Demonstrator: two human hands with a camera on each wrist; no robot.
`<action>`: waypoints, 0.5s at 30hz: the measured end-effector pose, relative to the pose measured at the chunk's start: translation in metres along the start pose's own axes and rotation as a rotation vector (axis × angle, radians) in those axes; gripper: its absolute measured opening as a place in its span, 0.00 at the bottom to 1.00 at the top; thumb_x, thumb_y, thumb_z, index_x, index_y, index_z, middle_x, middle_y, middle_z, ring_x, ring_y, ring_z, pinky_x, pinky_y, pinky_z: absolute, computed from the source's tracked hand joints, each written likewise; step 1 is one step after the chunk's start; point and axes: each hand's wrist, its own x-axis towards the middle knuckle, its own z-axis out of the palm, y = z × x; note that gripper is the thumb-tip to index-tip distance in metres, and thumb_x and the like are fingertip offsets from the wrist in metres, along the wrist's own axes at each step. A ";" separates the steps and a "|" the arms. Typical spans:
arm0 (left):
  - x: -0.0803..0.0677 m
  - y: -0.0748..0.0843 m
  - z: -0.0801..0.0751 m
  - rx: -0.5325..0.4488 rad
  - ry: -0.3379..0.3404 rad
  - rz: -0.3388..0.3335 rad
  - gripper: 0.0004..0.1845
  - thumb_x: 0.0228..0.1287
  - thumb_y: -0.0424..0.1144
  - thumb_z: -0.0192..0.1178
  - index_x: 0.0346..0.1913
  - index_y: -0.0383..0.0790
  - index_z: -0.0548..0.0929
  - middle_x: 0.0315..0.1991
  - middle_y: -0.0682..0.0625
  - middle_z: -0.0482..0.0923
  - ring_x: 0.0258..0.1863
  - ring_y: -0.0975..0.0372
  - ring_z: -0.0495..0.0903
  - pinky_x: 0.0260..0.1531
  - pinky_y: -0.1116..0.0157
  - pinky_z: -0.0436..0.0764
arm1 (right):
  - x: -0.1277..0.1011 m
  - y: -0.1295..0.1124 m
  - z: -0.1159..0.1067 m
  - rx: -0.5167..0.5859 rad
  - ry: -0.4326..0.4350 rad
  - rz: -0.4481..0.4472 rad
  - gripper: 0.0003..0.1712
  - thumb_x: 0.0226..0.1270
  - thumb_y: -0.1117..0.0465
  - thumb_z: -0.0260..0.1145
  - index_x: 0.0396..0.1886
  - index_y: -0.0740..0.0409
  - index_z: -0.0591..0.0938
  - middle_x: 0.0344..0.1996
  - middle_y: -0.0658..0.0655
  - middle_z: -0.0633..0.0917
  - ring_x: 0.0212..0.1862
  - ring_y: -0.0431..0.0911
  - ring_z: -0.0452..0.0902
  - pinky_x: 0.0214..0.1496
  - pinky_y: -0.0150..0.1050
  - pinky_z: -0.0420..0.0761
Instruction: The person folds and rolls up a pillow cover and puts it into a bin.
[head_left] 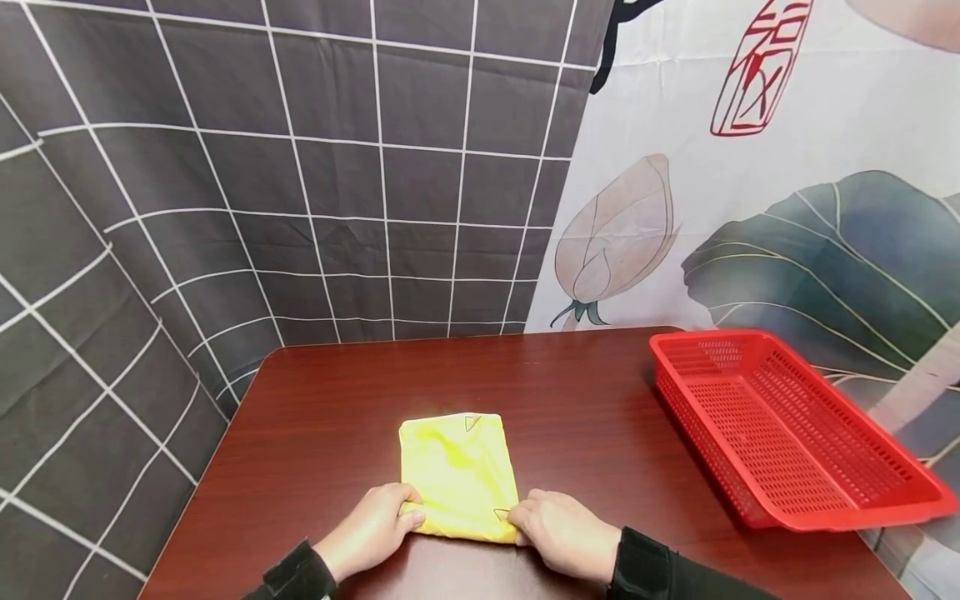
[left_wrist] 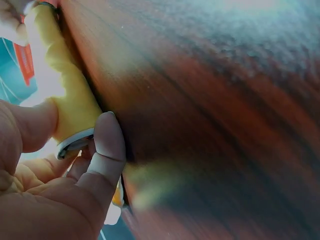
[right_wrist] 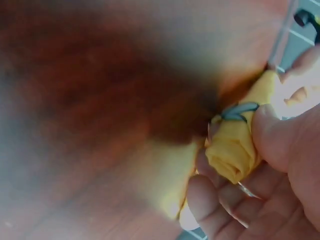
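Yellow cloth (head_left: 459, 475), folded into a rectangle, lies on the near middle of the brown table (head_left: 585, 392). The left hand (head_left: 371, 529) pinches its near left corner and the right hand (head_left: 564, 533) its near right corner — from the head view the fingers are mostly hidden under the knuckles. The wrist views fill that in: thumb and fingers of the left hand clamp the folded edge against the wood, and the right hand's thumb and fingers squeeze a bunched corner. Only the head view shows the red basket (head_left: 787, 425) — far right, well apart from the cloth.
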 end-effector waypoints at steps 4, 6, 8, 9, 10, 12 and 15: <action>0.000 -0.012 0.013 0.013 0.047 0.034 0.09 0.76 0.47 0.66 0.39 0.47 0.83 0.35 0.58 0.78 0.36 0.68 0.77 0.37 0.63 0.80 | 0.007 0.010 -0.006 0.177 -0.196 0.135 0.11 0.74 0.57 0.70 0.30 0.46 0.79 0.22 0.41 0.73 0.27 0.35 0.66 0.31 0.30 0.70; -0.001 -0.011 0.013 0.019 0.051 0.028 0.08 0.76 0.46 0.65 0.39 0.48 0.82 0.36 0.59 0.77 0.36 0.69 0.77 0.39 0.63 0.80 | 0.010 0.016 -0.008 0.259 -0.229 0.155 0.12 0.76 0.57 0.68 0.29 0.47 0.78 0.22 0.40 0.70 0.27 0.34 0.64 0.32 0.30 0.69; -0.003 -0.005 0.010 0.027 0.053 0.037 0.07 0.76 0.44 0.65 0.39 0.47 0.81 0.36 0.58 0.77 0.36 0.67 0.77 0.38 0.62 0.80 | 0.014 0.023 -0.010 0.358 -0.251 0.174 0.13 0.77 0.57 0.67 0.29 0.48 0.79 0.22 0.40 0.70 0.26 0.33 0.64 0.32 0.30 0.70; -0.004 0.000 0.007 0.021 0.052 0.027 0.06 0.75 0.43 0.65 0.38 0.47 0.81 0.35 0.58 0.77 0.36 0.67 0.77 0.39 0.62 0.80 | 0.017 0.026 -0.010 0.403 -0.262 0.188 0.13 0.77 0.57 0.67 0.28 0.49 0.80 0.22 0.39 0.71 0.26 0.33 0.65 0.33 0.30 0.70; -0.005 0.005 0.003 0.021 0.051 0.030 0.06 0.74 0.42 0.65 0.38 0.46 0.81 0.35 0.57 0.76 0.36 0.66 0.77 0.39 0.62 0.80 | 0.020 0.031 -0.009 0.446 -0.269 0.208 0.13 0.76 0.56 0.69 0.28 0.49 0.81 0.22 0.39 0.72 0.26 0.33 0.66 0.33 0.30 0.71; -0.008 0.017 -0.004 0.019 0.038 0.016 0.06 0.73 0.40 0.66 0.38 0.45 0.80 0.36 0.56 0.76 0.36 0.65 0.77 0.39 0.61 0.80 | 0.023 0.041 -0.003 0.503 -0.283 0.246 0.13 0.75 0.54 0.71 0.28 0.48 0.82 0.23 0.38 0.75 0.26 0.32 0.68 0.32 0.30 0.72; -0.011 0.027 -0.010 0.018 0.012 -0.023 0.06 0.71 0.40 0.66 0.38 0.46 0.79 0.36 0.56 0.75 0.36 0.66 0.75 0.39 0.62 0.79 | 0.026 0.060 0.018 0.496 -0.287 0.296 0.17 0.70 0.47 0.75 0.24 0.43 0.80 0.20 0.37 0.76 0.24 0.32 0.70 0.30 0.29 0.73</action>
